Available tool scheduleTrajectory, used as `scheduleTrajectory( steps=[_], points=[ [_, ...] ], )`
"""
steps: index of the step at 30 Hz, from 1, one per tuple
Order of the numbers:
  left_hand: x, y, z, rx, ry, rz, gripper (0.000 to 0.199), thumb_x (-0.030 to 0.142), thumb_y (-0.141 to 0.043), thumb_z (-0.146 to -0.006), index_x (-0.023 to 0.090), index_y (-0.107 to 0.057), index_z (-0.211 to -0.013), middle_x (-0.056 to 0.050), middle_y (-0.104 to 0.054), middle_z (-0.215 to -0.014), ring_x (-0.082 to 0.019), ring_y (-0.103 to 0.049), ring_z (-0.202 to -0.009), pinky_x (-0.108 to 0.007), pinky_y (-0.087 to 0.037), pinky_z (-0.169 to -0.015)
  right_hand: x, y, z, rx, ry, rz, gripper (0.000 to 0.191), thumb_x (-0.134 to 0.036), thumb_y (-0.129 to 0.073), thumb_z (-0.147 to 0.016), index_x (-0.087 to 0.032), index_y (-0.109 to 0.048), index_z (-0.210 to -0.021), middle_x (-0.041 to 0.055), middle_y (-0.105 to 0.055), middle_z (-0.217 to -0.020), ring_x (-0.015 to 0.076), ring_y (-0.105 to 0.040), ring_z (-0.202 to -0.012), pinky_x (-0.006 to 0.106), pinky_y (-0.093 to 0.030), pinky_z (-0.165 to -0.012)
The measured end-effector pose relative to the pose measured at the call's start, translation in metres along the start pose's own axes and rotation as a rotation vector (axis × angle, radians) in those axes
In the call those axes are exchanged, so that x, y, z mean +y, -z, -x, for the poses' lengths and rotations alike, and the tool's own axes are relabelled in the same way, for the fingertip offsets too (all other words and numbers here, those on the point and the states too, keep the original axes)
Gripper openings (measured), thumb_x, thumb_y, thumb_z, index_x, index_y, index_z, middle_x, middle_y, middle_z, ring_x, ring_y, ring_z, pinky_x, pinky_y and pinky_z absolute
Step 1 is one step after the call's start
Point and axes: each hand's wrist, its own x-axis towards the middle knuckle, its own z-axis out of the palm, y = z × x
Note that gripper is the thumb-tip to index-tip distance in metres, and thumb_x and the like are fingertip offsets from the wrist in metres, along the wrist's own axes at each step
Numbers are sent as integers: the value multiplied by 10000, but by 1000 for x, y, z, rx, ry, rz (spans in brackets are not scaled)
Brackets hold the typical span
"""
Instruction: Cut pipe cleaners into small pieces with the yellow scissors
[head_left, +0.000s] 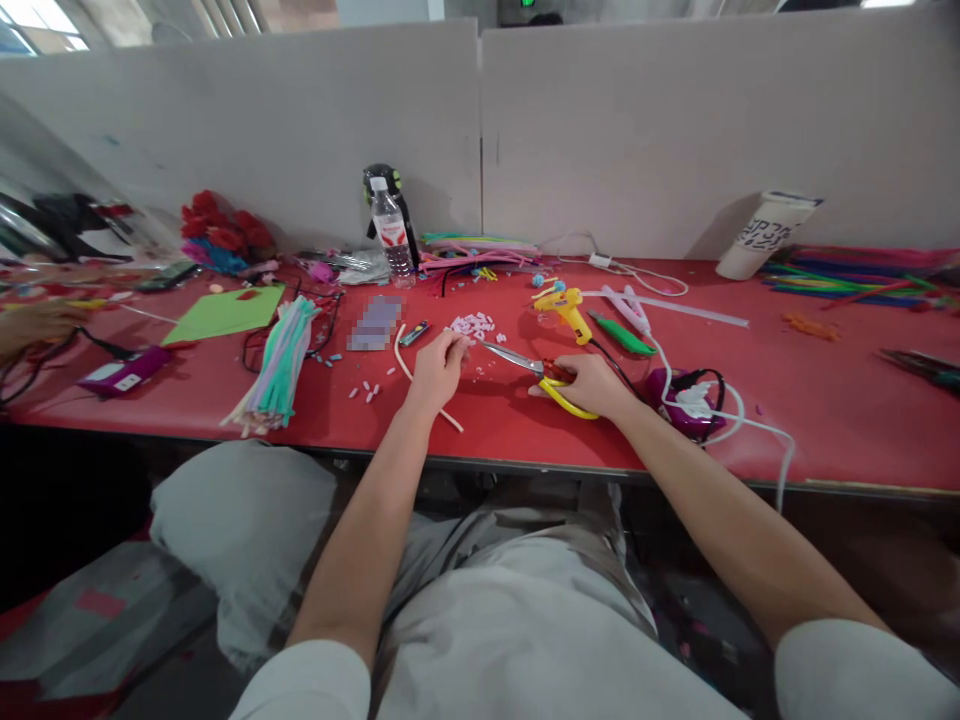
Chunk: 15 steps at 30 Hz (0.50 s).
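Note:
My right hand (586, 384) is closed round the yellow and red handles of a pair of scissors (517, 359), whose blades point left toward my other hand. My left hand (439, 370) is pinched shut at the near edge of a heap of small pink pieces (474, 325); a bit of pink shows at its fingertips, too small to make out. A pale bent stem (406, 368) lies on the red table beside and partly behind my left wrist. More small pink pieces (370, 392) are scattered to the left.
A yellow glue gun (566, 310), green tool (624, 336) and purple box (686, 405) with cables lie to the right. A bundle of pastel stems (281, 365), green sheet (223, 314) and bottle (391, 235) stand or lie left. Another person's hand (34, 325) is at the far left.

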Motion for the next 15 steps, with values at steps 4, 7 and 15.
scheduleTrajectory(
  steps=[4, 7, 15],
  points=[
    [0, -1, 0, 1, 6, 15, 270, 394, -479, -960, 179, -608, -859, -27, -645, -728, -135, -594, -653, -254, -454, -647, -2, 1, 0, -4, 6, -2, 612, -769, -614, -682, -203, -401, -588, -46, -381, -528, 99, -293, -539, 274, -200, -518],
    [-1, -2, 0, -2, 21, 27, 276, 416, -488, -952, 184, -605, -860, -22, -642, -718, -136, -593, -645, -252, -449, -641, -4, 2, 0, -6, 3, -6, 612, -766, -622, -676, -201, -403, -590, -43, -390, -538, 96, -305, -535, 272, -205, -513],
    [3, 0, 0, -1, -33, -11, 293, 404, -476, -959, 191, -590, -794, -20, -624, -696, -139, -569, -648, -260, -416, -643, -3, 1, -1, -7, -15, 18, 616, -790, -598, -677, -200, -447, -582, -27, -407, -530, 102, -288, -530, 274, -192, -494]
  ],
)
